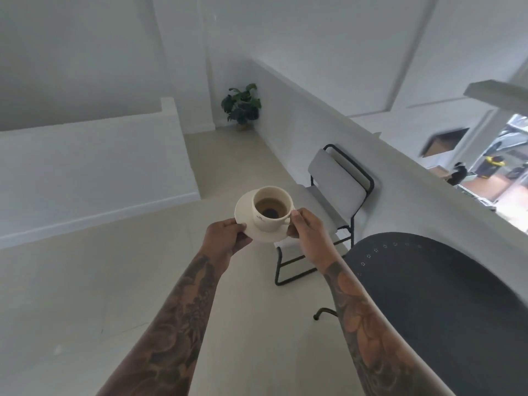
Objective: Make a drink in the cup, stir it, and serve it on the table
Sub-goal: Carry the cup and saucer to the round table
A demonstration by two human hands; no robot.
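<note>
A cream cup (pixel 271 208) holding a brown drink stands on a cream saucer (pixel 243 210). Both are held in the air at chest height, above the pale floor. My left hand (pixel 224 238) grips the saucer's near left rim with thumb on top. My right hand (pixel 307 224) grips the saucer's right rim, thumb beside the cup's handle. A round black table (pixel 445 295) lies low on the right, partly behind my right forearm. No spoon shows in the cup.
A grey chair with a black frame (pixel 337 181) stands just beyond the cup, against a low white wall (pixel 371 155). A potted plant (pixel 243 105) sits in the far corner. White half walls border the left side. Pale floor stretches ahead and left.
</note>
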